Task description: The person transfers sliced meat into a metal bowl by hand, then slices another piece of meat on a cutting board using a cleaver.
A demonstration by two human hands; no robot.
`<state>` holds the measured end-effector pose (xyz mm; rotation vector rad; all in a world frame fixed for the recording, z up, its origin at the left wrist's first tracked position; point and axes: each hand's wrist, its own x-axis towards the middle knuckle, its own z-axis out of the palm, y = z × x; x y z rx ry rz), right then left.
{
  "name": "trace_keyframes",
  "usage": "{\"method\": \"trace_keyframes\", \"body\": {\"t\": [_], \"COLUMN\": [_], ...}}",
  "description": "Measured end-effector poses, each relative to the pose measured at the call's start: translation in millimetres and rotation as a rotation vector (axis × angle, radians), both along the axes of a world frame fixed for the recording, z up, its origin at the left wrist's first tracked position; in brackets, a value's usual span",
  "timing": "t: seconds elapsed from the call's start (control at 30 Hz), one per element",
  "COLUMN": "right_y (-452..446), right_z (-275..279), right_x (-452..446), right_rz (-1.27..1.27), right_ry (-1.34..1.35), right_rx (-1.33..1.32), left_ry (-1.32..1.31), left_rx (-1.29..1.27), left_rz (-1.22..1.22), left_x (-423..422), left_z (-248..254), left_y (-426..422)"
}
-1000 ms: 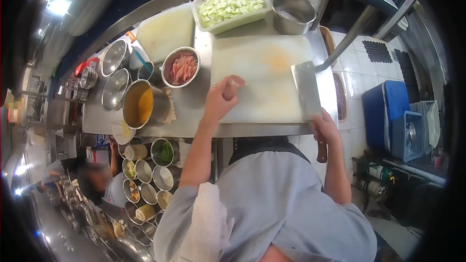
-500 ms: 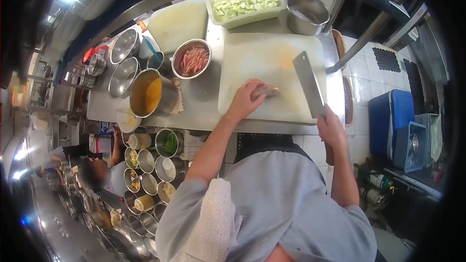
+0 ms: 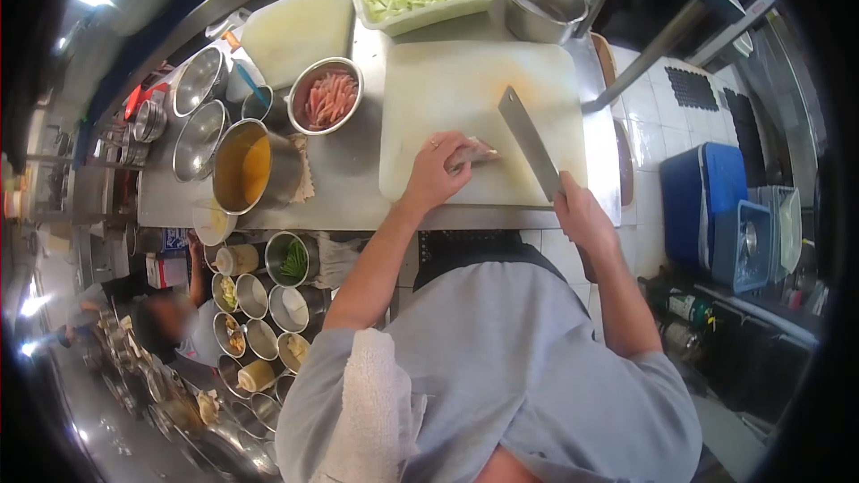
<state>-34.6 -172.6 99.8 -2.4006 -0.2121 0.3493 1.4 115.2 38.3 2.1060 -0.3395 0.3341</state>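
My left hand (image 3: 438, 169) is closed on a small piece of raw meat (image 3: 476, 154), which lies on the white cutting board (image 3: 429, 80). Part of the meat is hidden under the fingers. My right hand (image 3: 582, 213) grips the handle of a cleaver (image 3: 531, 145), whose broad blade slants over the board, just right of the meat and apart from it. Left of the board stands a steel bowl (image 3: 357, 82) holding strips of pinkish raw meat (image 3: 329, 101).
At the back are a basket (image 3: 403, 21) of chopped pale-green vegetable and a steel pot (image 3: 546, 4). A pot of orange liquid (image 3: 243, 167) stands left. Several ingredient tins (image 3: 291, 258) are below it. Another person (image 3: 170, 322) is at lower left. A blue cooler (image 3: 707, 183) stands right.
The cleaver has moved left, closer to the meat and my left hand. My left hand keeps its hold on the meat. The whole view has shifted slightly.
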Motion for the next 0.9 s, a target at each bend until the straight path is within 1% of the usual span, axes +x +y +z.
{"method": "trace_keyframes", "body": {"t": [0.03,0.13,0.23,0.33,0.37,0.47,0.5,0.53,0.6,0.7,0.8,0.9], "right_y": [3.1,5.8,16.0,24.8,28.2,33.3,33.6,33.4,27.5,5.4,-3.7,-5.6], "right_z": [6.3,-1.4,-7.7,15.1,23.8,34.1,33.0,32.1,25.3,-7.5,-20.4,-20.9], "right_x": [-1.2,-1.0,3.9,5.1,6.7,12.0,16.4,19.2,22.0,19.0,12.2,7.3], "right_rz": [0.004,0.078,0.119,0.173,0.189,0.218,0.214,0.212,0.122,0.065,0.041,0.018], "right_ry": [-0.002,-0.073,-0.073,-0.170,-0.160,-0.118,-0.102,-0.089,-0.067,-0.030,-0.068,-0.073], "right_rx": [0.015,-0.032,-0.107,-0.045,-0.039,-0.037,-0.044,-0.050,-0.061,-0.058,-0.029,-0.031], "left_ry": [0.008,0.021,0.078,0.099,0.095,-0.083,0.097,0.218,0.453,0.365,0.072,-0.212], "left_rx": [-0.013,-0.013,-0.013,0.035,0.059,0.192,0.104,0.102,0.096,0.019,0.053,0.431], "left_rz": [-0.011,-0.009,-0.039,-0.110,-0.138,-0.159,-0.115,-0.088,-0.024,-0.040,-0.285,-0.222], "left_x": [-2.5,3.6,7.2,12.2,16.3,26.6,21.7,17.5,13.4,13.7,15.6,1.8], "left_z": [-0.3,-1.3,5.5,13.3,14.7,16.2,17.3,24.0,36.1,26.5,11.0,7.6], "left_y": [-0.6,1.2,5.1,12.4,15.2,23.5,22.4,21.7,23.1,30.2,22.0,22.7]}}
